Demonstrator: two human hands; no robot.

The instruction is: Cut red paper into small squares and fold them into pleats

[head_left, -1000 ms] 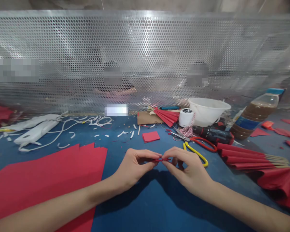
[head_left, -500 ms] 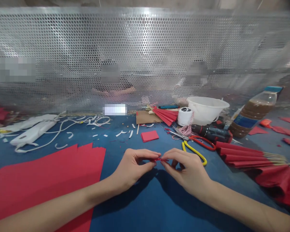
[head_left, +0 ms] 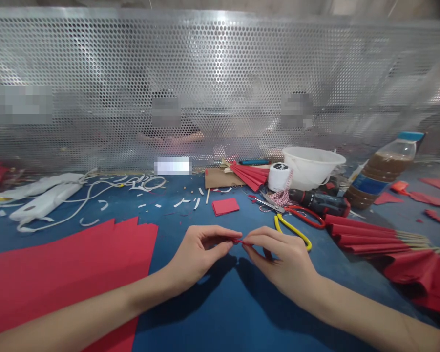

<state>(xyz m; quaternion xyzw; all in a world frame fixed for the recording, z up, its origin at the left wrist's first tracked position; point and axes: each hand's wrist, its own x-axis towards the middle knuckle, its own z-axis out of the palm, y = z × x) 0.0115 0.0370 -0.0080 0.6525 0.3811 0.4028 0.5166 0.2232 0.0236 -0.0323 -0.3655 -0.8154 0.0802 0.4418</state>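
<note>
Over the blue table, my left hand (head_left: 201,254) and my right hand (head_left: 283,254) meet fingertip to fingertip. Between them they pinch a small, thin piece of red paper (head_left: 239,240), its ends covered by the fingers. Just beyond lies a small stack of red paper rectangles (head_left: 225,207). Large red paper sheets (head_left: 69,264) spread under and beside my left forearm. Close to my right hand are yellow-handled pliers (head_left: 295,232) and red-handled scissors (head_left: 305,215).
Behind these stand a white thread spool (head_left: 279,177), a white bowl (head_left: 311,166), a power drill (head_left: 320,202) and a bottle of brown liquid (head_left: 383,171). Pleated red paper (head_left: 366,232) lies right; a white power strip (head_left: 46,203) lies left. A perforated metal panel (head_left: 220,73) closes the back.
Less of the red paper piece shows between my fingertips, and my right fingers have shifted slightly. The whole view has drifted a little; both hands keep their pinch.
</note>
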